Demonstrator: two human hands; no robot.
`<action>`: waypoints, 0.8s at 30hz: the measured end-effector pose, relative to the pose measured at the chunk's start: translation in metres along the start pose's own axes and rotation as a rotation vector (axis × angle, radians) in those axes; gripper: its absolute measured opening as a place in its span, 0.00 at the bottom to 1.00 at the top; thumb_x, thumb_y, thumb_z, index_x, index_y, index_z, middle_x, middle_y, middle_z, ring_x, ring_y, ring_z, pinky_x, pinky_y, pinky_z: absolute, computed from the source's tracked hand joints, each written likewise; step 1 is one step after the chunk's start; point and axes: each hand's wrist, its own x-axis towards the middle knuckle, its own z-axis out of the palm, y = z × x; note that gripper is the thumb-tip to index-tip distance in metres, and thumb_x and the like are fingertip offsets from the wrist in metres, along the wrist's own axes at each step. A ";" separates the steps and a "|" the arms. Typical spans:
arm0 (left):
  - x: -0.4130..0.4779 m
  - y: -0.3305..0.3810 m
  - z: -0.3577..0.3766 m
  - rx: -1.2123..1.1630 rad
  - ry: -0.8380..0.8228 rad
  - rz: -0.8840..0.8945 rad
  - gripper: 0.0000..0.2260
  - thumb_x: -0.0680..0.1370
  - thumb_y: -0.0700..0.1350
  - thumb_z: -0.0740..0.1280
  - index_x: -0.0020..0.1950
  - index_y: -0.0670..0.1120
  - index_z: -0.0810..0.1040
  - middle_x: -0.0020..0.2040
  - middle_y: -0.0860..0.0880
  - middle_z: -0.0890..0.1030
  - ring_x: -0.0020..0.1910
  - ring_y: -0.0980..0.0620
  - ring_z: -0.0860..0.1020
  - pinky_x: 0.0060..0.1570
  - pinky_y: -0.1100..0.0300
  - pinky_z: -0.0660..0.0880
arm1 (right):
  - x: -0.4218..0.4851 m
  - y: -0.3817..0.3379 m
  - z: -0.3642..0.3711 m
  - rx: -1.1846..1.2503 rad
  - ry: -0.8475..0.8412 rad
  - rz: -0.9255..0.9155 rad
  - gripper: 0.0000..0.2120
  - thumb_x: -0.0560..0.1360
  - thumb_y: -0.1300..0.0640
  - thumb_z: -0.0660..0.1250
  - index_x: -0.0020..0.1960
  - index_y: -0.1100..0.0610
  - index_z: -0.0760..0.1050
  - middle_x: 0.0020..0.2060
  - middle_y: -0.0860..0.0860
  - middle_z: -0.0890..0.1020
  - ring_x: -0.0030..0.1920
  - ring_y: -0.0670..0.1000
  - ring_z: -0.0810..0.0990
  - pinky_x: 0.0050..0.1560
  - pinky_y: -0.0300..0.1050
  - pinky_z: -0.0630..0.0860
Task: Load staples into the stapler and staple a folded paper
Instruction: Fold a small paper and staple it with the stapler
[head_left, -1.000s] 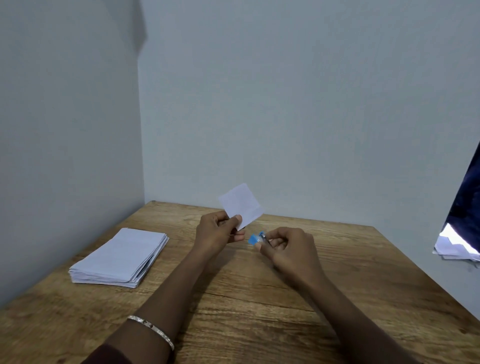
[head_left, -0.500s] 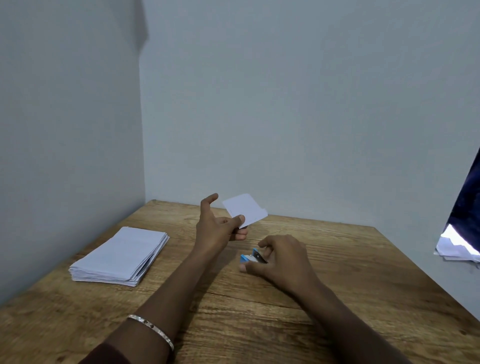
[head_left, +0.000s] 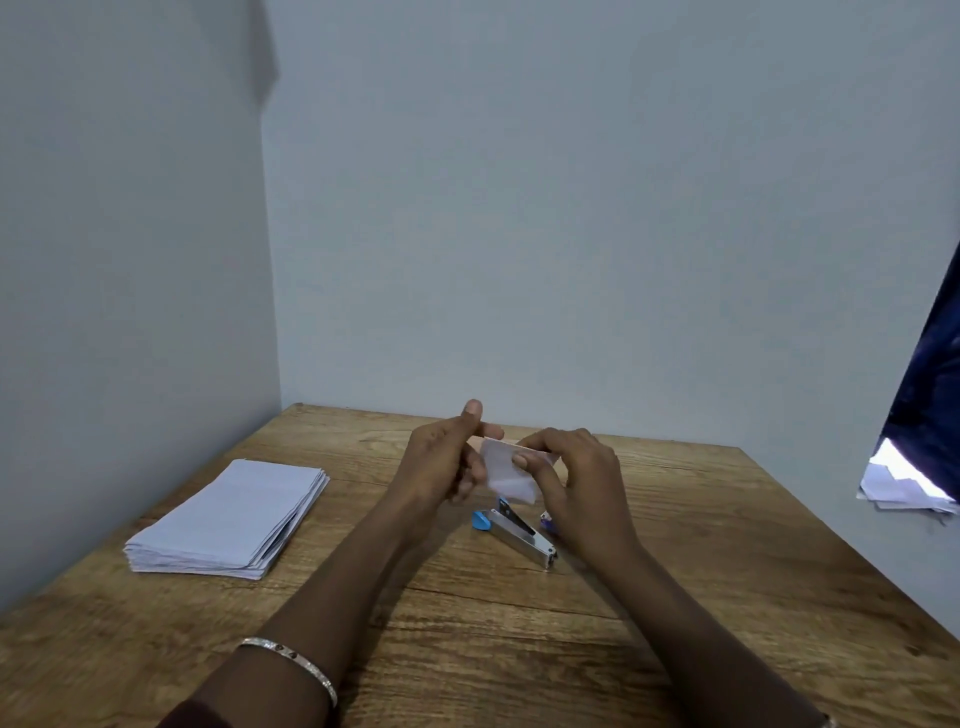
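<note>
1. Light soft, cool and even, moderately dim; walls (head_left: 571, 208) read flat grey-blue.
2. Dark angular shadow (head_left: 262, 57) on the wall, top left.
3. Blown-out white patch (head_left: 904, 470) at right edge, no detail.
4. Faint diffuse shadows on table (head_left: 727, 571) beside stapler (head_left: 519, 532).
5. Wide-angle bend: wall corner (head_left: 272, 260) leans, table edges splay outward.
6. Overall soft; folded paper (head_left: 511, 475) edges smeared.

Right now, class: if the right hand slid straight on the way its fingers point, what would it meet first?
The right hand pinches the folded paper; straight beyond it, probably the left hand at the opposite edge, though depth is unclear.
</note>
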 end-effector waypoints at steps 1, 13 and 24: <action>0.000 0.002 0.000 0.083 0.041 0.027 0.19 0.80 0.60 0.63 0.47 0.47 0.86 0.26 0.51 0.75 0.23 0.56 0.69 0.24 0.64 0.65 | 0.001 0.000 0.000 0.071 -0.012 0.069 0.04 0.77 0.54 0.71 0.46 0.52 0.85 0.40 0.42 0.85 0.44 0.41 0.79 0.45 0.40 0.72; -0.011 0.006 0.005 0.130 -0.041 0.064 0.10 0.77 0.48 0.72 0.49 0.41 0.85 0.46 0.38 0.84 0.34 0.55 0.83 0.29 0.66 0.75 | 0.006 0.005 -0.006 0.571 -0.085 0.432 0.09 0.71 0.56 0.79 0.49 0.56 0.85 0.46 0.54 0.88 0.50 0.56 0.86 0.49 0.58 0.83; -0.015 0.009 0.008 -0.020 -0.137 0.058 0.14 0.83 0.42 0.62 0.57 0.32 0.80 0.47 0.39 0.83 0.34 0.59 0.83 0.30 0.68 0.76 | 0.004 0.015 -0.002 0.756 -0.126 0.489 0.07 0.76 0.62 0.73 0.53 0.57 0.85 0.45 0.54 0.89 0.49 0.53 0.88 0.51 0.53 0.83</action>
